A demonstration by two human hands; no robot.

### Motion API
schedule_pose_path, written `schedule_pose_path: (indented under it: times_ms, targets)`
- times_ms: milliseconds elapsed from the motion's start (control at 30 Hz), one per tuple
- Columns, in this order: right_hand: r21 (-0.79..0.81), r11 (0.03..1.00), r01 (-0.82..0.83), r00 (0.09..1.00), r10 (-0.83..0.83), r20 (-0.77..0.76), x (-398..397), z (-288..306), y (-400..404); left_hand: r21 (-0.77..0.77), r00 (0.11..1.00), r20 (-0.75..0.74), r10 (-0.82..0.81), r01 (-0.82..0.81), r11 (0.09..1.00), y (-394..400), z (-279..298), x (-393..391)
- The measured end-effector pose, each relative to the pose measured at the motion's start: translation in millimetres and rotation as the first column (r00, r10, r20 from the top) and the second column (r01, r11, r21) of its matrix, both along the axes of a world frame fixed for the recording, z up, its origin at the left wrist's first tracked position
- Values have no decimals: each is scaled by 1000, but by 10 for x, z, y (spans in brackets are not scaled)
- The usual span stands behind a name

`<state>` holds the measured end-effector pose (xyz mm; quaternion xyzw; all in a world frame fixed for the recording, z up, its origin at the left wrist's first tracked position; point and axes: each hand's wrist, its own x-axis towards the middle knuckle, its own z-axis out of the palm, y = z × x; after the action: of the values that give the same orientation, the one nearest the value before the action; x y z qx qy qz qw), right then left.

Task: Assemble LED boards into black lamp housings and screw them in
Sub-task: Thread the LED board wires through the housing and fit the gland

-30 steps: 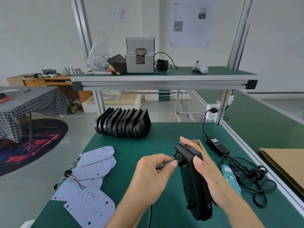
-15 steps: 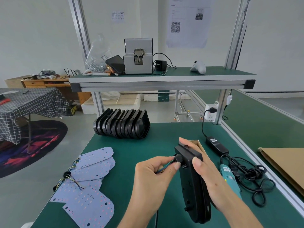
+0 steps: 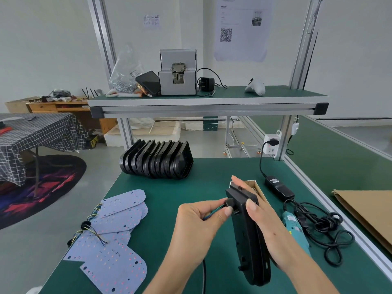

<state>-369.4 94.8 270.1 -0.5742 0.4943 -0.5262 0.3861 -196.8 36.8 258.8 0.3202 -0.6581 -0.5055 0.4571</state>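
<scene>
The right hand (image 3: 269,228) clasps a black lamp housing (image 3: 250,240) stood on edge over the green bench (image 3: 180,198), thumb on its near face and fingers wrapped behind; the left hand (image 3: 201,225), at nine o'clock from it, pinches a round black grommet (image 3: 229,203) and its coloured wires (image 3: 212,213) between thumb and fingertips, right at the housing's upper end.

The likely risk is at that pinch; if the grommet goes in crooked, it may pop back out or nip the thin wires against the hole's edge, and a hard tug could strain their joints; the housing, balanced on edge, could also twist in the grip.

Spare LED boards (image 3: 114,240) lie at eight o'clock from the hands; a row of housings (image 3: 157,159) stands at eleven o'clock; a teal screwdriver (image 3: 294,228) lies at three o'clock beside tangled black cable (image 3: 322,225).

The wall poster (image 3: 241,28) carries a QR code; its text, the small note (image 3: 151,20) and the screwdriver's label are too blurred to read.
</scene>
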Motion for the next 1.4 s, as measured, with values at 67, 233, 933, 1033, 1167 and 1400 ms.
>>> schedule_pose_path:
  times_ms: [67,233,933,1033,1167,1400]
  targets:
    - [31,996,80,997,-80,-21,50,12,-45,8,1000,25,5,-5,1000,-75,-39,-26]
    - [143,913,383,922,-369,-115,258,21,-218,93,999,-10,32,-31,995,-43,-309,-131]
    - [196,900,390,921,-376,-103,147,-495,-239,533,938,-335,85,115,838,-246,-513,24]
    - [133,921,365,930,-356,-90,178,-502,-221,453,972,-220,77,32,891,-236,-467,34]
    - [66,942,330,943,-326,-71,247,-460,-162,396,967,-172,186,-105,912,-179,-353,8]
    - [27,952,304,952,-305,15,267,-332,-67,305,953,-160,256,-199,931,-50,-129,4]
